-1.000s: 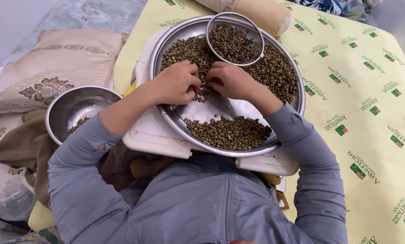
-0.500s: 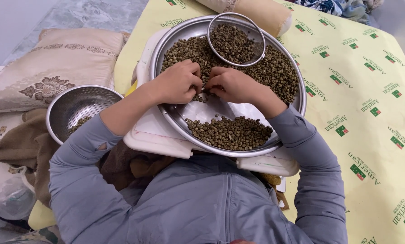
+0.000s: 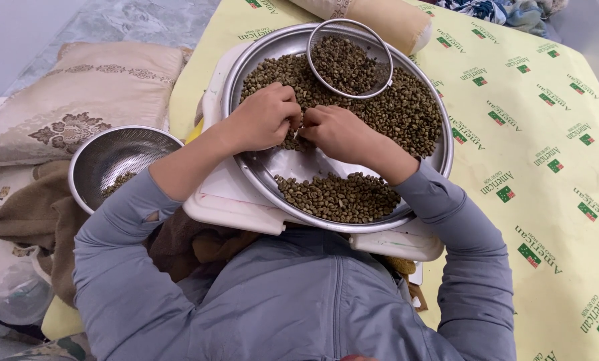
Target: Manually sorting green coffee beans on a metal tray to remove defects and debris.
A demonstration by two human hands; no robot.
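Soft patterned cushions (image 3: pixel 92 93) lay at the far left, and just right of them sat a small metal colander (image 3: pixel 115 160) with a few green beans in the bottom. Next came a white tray (image 3: pixel 229 200) resting on the person's lap, and on it stood a big round metal pan (image 3: pixel 440 157). The left hand (image 3: pixel 263 119) was curled over the middle of the pan, fingers bent down into the beans (image 3: pixel 406 110), with its fingertips tucked under so I could not tell if they pinched any. Touching it on the right, the right hand (image 3: pixel 339 134) had its fingers pressed together on the beans at the edge of the big far pile. A bare shiny strip of pan lay under the hands, and a smaller heap of beans (image 3: pixel 339 197) sat on the near side. A little round sieve (image 3: pixel 349 59) full of beans rested on the far pile. Yellow printed cloth (image 3: pixel 540 147) spread out to the right.
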